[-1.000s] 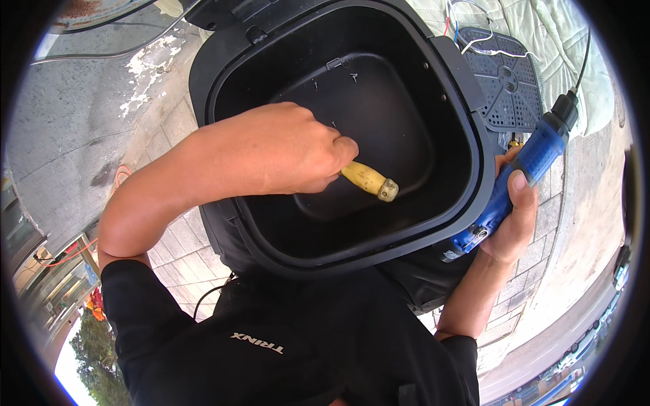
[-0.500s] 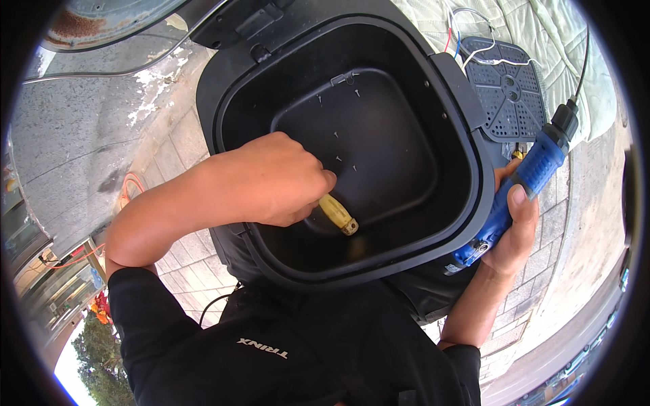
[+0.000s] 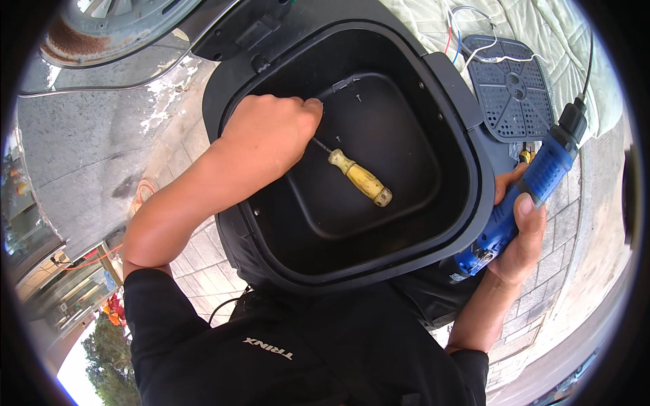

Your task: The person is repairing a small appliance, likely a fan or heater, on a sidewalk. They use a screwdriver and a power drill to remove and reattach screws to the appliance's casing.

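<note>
Above light-grey paving bricks (image 3: 206, 264), near a pale-green quilted cloth (image 3: 579, 44), clamping a blue cylindrical power tool (image 3: 548, 164) in the right hand (image 3: 525, 237); over a deep black rounded-square tub (image 3: 379, 254), apparently pinching a yellow-handled metal screwdriver (image 3: 363, 181) by its shaft, left hand (image 3: 276, 134). Unlike half a second ago, with handle wholly uncovered.

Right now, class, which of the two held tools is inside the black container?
The yellow-handled screwdriver in the left hand; the blue tool in the right hand is outside.
</note>
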`<state>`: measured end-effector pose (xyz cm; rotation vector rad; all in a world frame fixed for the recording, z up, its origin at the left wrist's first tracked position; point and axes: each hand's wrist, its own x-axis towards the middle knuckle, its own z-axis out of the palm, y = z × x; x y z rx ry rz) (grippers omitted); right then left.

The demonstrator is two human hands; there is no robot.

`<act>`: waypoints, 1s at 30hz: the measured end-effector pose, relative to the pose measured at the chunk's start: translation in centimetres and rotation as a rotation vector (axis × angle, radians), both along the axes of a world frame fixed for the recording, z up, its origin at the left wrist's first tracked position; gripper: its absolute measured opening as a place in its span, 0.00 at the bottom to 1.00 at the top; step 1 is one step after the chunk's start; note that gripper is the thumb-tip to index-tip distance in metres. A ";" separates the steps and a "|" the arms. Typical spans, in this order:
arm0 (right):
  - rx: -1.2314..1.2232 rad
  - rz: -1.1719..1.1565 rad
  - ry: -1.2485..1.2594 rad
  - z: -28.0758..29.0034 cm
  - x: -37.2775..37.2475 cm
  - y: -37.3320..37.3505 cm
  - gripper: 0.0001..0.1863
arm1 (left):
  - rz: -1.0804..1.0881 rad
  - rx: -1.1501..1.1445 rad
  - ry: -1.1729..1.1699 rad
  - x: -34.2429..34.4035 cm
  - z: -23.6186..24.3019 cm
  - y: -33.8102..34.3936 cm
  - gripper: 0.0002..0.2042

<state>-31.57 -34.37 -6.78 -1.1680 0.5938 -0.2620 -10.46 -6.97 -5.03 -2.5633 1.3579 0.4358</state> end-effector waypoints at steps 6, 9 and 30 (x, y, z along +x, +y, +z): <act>-0.004 0.015 -0.004 0.2 -0.2 -0.1 0.31 | -0.012 0.073 0.002 0.6 -0.7 -1.0 0.06; 0.052 -0.004 -0.013 0.2 -0.4 -0.2 0.31 | 0.027 0.030 0.056 0.4 0.0 -0.7 0.07; 0.074 0.005 -0.039 0.0 -0.6 -0.3 0.31 | 0.014 -0.123 -0.014 1.9 -0.1 -3.9 0.09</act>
